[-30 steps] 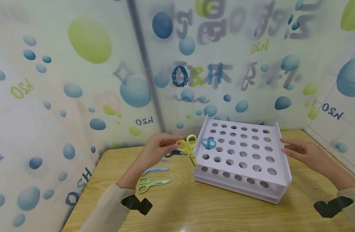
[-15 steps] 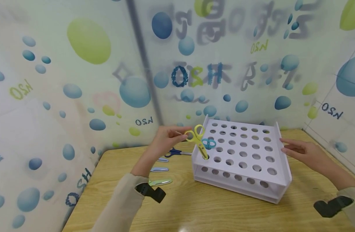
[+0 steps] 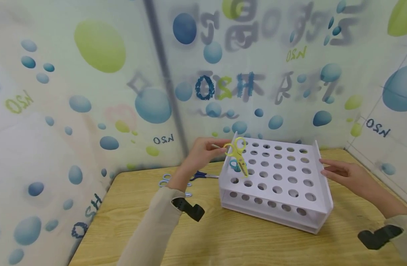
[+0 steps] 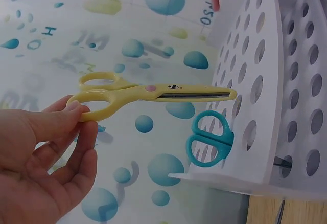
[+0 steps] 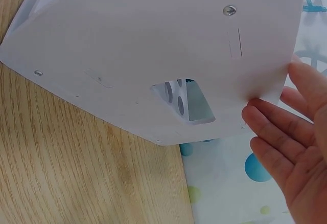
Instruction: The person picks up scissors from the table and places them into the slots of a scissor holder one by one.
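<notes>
My left hand (image 3: 203, 152) pinches yellow scissors (image 4: 130, 92) by one handle loop, between thumb and fingertips. They are held above the left side of a white rack (image 3: 285, 184) with rows of round holes, blades pointing towards it. Teal scissors (image 4: 223, 140) stand in a hole at the rack's left, handles above the panel and a blade tip visible beneath it. With extended fingers, my right hand (image 5: 294, 147) touches the outer face and edge of the rack's right side panel (image 5: 153, 40).
Navy scissors (image 3: 200, 175) lie on the wooden table (image 3: 203, 244) left of the rack. Light-blue scissors (image 3: 165, 181) are partly hidden by my left forearm. A patterned curtain (image 3: 140, 55) hangs behind the table.
My left hand has carried the yellow scissors rightward and slightly up, from beside the rack to over its left part. My right hand stays at the side panel.
</notes>
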{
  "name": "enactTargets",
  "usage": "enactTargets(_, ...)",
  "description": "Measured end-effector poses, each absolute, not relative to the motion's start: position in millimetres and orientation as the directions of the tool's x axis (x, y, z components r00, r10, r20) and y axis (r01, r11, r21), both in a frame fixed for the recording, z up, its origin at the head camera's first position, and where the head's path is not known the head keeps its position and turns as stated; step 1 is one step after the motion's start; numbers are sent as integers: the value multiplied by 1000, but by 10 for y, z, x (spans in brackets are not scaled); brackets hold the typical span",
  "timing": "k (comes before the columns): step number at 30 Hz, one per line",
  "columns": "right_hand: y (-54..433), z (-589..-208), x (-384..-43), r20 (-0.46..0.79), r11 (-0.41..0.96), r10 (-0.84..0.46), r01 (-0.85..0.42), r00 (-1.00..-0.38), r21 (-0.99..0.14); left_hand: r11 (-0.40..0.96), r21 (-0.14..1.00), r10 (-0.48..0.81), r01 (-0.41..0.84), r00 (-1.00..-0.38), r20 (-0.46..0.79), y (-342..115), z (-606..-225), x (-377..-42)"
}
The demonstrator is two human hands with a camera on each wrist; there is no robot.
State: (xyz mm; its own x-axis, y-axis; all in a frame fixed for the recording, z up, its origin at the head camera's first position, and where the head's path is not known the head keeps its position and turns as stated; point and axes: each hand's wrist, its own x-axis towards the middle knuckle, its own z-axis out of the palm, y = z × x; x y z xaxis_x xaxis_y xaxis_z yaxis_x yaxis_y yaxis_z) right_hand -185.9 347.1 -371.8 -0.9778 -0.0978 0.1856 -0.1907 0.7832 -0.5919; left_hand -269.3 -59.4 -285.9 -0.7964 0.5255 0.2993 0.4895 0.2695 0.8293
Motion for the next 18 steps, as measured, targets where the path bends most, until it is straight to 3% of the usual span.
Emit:
enactTargets(9, 3485, -3718, -1839, 203, 782, -91, -196, -975, -592, 298, 854, 544, 427, -811, 215, -279, -2851, -2754)
enactTargets(18, 3488, -3715, -1864, 201, 769, -101, -204, -974, -605, 331, 824, 552, 459, -803, 225, -43, -2916, -2864)
